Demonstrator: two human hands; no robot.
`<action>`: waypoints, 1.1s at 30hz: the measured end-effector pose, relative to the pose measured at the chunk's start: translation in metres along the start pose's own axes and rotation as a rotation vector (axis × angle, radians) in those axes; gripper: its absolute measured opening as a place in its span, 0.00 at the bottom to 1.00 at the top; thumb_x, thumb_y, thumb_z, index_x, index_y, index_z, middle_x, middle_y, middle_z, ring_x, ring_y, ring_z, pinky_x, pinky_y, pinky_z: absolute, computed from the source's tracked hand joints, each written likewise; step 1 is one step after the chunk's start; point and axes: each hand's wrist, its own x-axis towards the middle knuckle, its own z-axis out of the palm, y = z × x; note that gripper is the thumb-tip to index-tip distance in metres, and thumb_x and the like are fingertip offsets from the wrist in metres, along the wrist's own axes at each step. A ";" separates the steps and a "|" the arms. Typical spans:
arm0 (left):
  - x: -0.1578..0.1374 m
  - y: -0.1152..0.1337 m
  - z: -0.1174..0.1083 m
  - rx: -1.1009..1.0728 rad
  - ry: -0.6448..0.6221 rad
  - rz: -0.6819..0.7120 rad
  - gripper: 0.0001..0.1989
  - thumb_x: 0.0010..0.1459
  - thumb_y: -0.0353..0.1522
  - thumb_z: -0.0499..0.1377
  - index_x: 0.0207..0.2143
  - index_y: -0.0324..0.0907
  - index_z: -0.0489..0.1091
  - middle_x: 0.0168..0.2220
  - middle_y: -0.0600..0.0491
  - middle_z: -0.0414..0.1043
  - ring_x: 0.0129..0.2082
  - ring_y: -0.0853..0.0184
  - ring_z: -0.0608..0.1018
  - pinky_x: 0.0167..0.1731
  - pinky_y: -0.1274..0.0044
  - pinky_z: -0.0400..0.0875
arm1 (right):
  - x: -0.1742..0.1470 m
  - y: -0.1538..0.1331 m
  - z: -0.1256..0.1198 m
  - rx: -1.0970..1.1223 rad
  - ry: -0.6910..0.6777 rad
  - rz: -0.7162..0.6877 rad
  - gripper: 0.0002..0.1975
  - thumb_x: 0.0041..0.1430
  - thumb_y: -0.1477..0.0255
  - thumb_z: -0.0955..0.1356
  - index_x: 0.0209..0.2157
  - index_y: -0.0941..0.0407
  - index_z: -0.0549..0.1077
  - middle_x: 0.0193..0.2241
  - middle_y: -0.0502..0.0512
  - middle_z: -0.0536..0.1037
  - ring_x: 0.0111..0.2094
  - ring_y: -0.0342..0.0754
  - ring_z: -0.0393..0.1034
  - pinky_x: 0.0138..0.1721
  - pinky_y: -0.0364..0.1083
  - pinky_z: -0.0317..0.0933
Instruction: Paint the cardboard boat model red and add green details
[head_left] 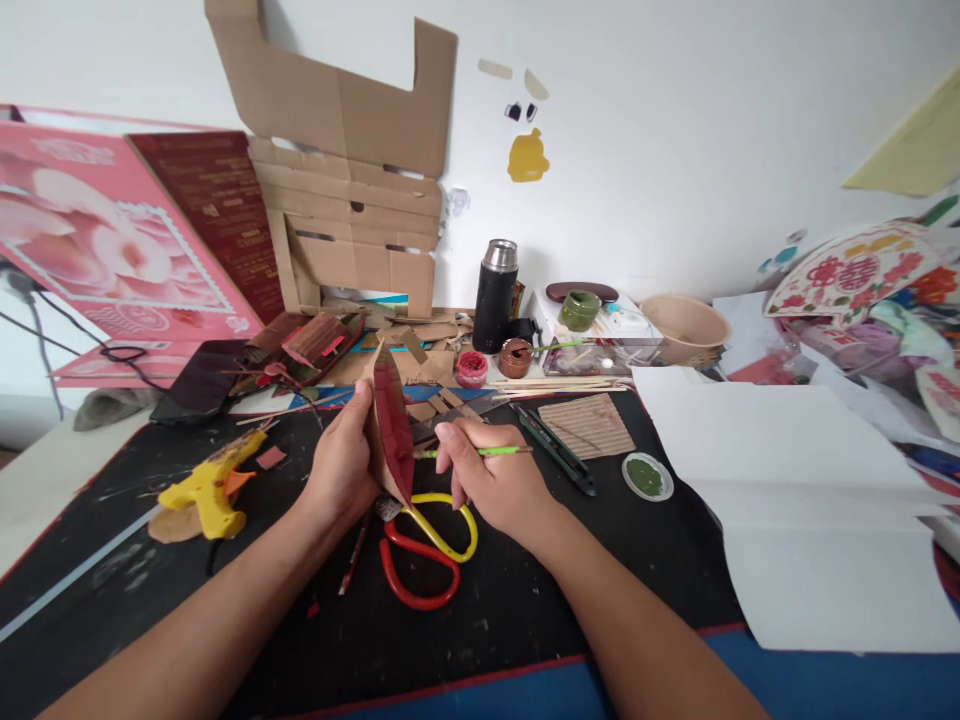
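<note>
My left hand (pixel 341 450) is closed around a boat-shaped cardboard piece (pixel 391 415), held upright, its facing side coloured dark red. In my right hand (pixel 495 475) is a thin green paintbrush (pixel 499 451), pinched between the fingers. Its tip meets the red side of the cardboard piece. Below both hands lie scissors (pixel 424 550) with one yellow and one red handle, their blades hidden behind the cardboard and my left hand. A utility knife (pixel 555 448) rests on the black mat just beyond my right hand.
A yellow glue gun (pixel 214 490) lies at the left. Behind the hands stand a red paint jar (pixel 472 369), a brown paint jar (pixel 515 357) and a black thermos (pixel 496 300). Right of the knife are corrugated cardboard (pixel 589 425), a lid with green paint (pixel 647 477) and white paper (pixel 810 520).
</note>
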 end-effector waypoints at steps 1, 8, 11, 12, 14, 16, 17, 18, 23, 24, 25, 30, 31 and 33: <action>0.001 0.002 0.000 0.003 0.011 0.008 0.20 0.68 0.46 0.66 0.38 0.37 0.83 0.31 0.49 0.85 0.24 0.66 0.81 0.23 0.77 0.77 | 0.000 0.000 0.000 0.016 -0.012 0.016 0.25 0.80 0.55 0.63 0.29 0.53 0.73 0.14 0.43 0.70 0.15 0.42 0.71 0.25 0.42 0.64; 0.003 0.005 0.000 -0.003 0.028 0.100 0.19 0.66 0.48 0.67 0.40 0.39 0.82 0.29 0.51 0.84 0.23 0.66 0.80 0.22 0.77 0.78 | 0.003 0.000 0.001 0.188 0.019 0.110 0.31 0.74 0.42 0.64 0.28 0.53 0.71 0.13 0.42 0.66 0.14 0.43 0.70 0.19 0.40 0.60; 0.001 0.004 0.001 -0.009 0.030 0.123 0.21 0.62 0.49 0.70 0.40 0.39 0.82 0.31 0.52 0.84 0.24 0.66 0.81 0.22 0.78 0.77 | 0.005 0.001 0.002 0.208 0.081 0.103 0.32 0.72 0.39 0.65 0.28 0.53 0.72 0.14 0.43 0.67 0.16 0.43 0.72 0.20 0.40 0.62; 0.000 0.004 0.002 -0.003 0.030 0.125 0.22 0.61 0.50 0.70 0.40 0.39 0.83 0.32 0.51 0.85 0.24 0.66 0.81 0.22 0.78 0.77 | 0.005 0.000 0.002 0.206 0.093 0.102 0.33 0.71 0.39 0.65 0.28 0.53 0.72 0.14 0.43 0.67 0.16 0.43 0.72 0.20 0.40 0.62; -0.001 0.004 0.001 0.007 0.029 0.121 0.23 0.61 0.51 0.70 0.40 0.39 0.83 0.31 0.52 0.84 0.23 0.66 0.80 0.21 0.78 0.77 | 0.005 0.000 0.001 0.197 0.092 0.107 0.34 0.71 0.38 0.65 0.28 0.54 0.72 0.13 0.43 0.66 0.15 0.43 0.72 0.19 0.40 0.60; 0.000 0.005 0.001 0.003 0.039 0.119 0.22 0.62 0.50 0.70 0.40 0.39 0.83 0.31 0.52 0.84 0.23 0.66 0.81 0.23 0.78 0.78 | 0.005 -0.001 0.000 0.195 0.075 0.122 0.35 0.70 0.37 0.64 0.27 0.54 0.71 0.12 0.42 0.64 0.14 0.42 0.71 0.17 0.39 0.56; 0.001 0.005 0.000 -0.004 0.047 0.122 0.21 0.62 0.50 0.70 0.40 0.40 0.82 0.31 0.52 0.84 0.24 0.67 0.81 0.24 0.78 0.78 | 0.005 -0.002 -0.001 0.200 0.065 0.132 0.35 0.70 0.37 0.64 0.27 0.54 0.71 0.12 0.42 0.63 0.13 0.42 0.70 0.17 0.39 0.55; 0.002 0.005 0.000 -0.012 0.054 0.127 0.20 0.63 0.49 0.70 0.40 0.40 0.82 0.31 0.53 0.84 0.24 0.67 0.81 0.24 0.78 0.78 | 0.005 -0.002 -0.001 0.210 0.056 0.144 0.35 0.69 0.36 0.64 0.26 0.54 0.71 0.11 0.41 0.63 0.13 0.42 0.70 0.16 0.39 0.54; 0.004 0.003 -0.001 -0.012 0.051 0.147 0.22 0.60 0.50 0.71 0.41 0.41 0.82 0.32 0.54 0.84 0.25 0.67 0.80 0.25 0.78 0.77 | 0.007 -0.001 -0.001 0.285 0.060 0.186 0.35 0.66 0.35 0.66 0.26 0.53 0.71 0.11 0.42 0.64 0.13 0.43 0.70 0.16 0.39 0.56; 0.003 0.002 -0.001 -0.001 0.043 0.148 0.23 0.59 0.52 0.72 0.41 0.40 0.83 0.32 0.53 0.84 0.25 0.67 0.81 0.25 0.78 0.78 | 0.008 0.000 -0.001 0.290 0.075 0.184 0.35 0.66 0.35 0.67 0.26 0.54 0.71 0.12 0.42 0.66 0.14 0.43 0.70 0.17 0.39 0.58; 0.003 0.001 -0.002 0.013 0.031 0.152 0.24 0.58 0.53 0.72 0.40 0.40 0.83 0.33 0.53 0.84 0.26 0.67 0.81 0.26 0.77 0.78 | 0.008 0.001 0.000 0.288 0.092 0.178 0.35 0.66 0.35 0.67 0.27 0.54 0.71 0.12 0.43 0.67 0.14 0.43 0.71 0.17 0.39 0.59; 0.002 -0.001 -0.005 0.065 -0.015 0.181 0.31 0.51 0.58 0.74 0.41 0.41 0.83 0.34 0.53 0.84 0.26 0.67 0.79 0.25 0.77 0.76 | 0.007 0.001 0.001 0.250 0.096 0.165 0.34 0.68 0.37 0.66 0.27 0.53 0.71 0.12 0.42 0.66 0.14 0.43 0.72 0.18 0.39 0.59; 0.003 -0.001 -0.005 0.064 -0.007 0.181 0.31 0.51 0.58 0.74 0.42 0.41 0.83 0.34 0.53 0.84 0.26 0.67 0.79 0.25 0.77 0.75 | 0.006 0.000 0.000 0.243 0.073 0.174 0.34 0.69 0.37 0.66 0.27 0.53 0.71 0.11 0.42 0.64 0.14 0.43 0.71 0.17 0.39 0.57; 0.004 -0.001 -0.006 0.054 0.019 0.189 0.30 0.52 0.57 0.74 0.42 0.41 0.83 0.34 0.53 0.84 0.26 0.66 0.80 0.25 0.77 0.75 | 0.005 -0.002 -0.001 0.229 0.014 0.195 0.34 0.70 0.38 0.65 0.26 0.53 0.71 0.10 0.41 0.63 0.13 0.43 0.70 0.16 0.39 0.54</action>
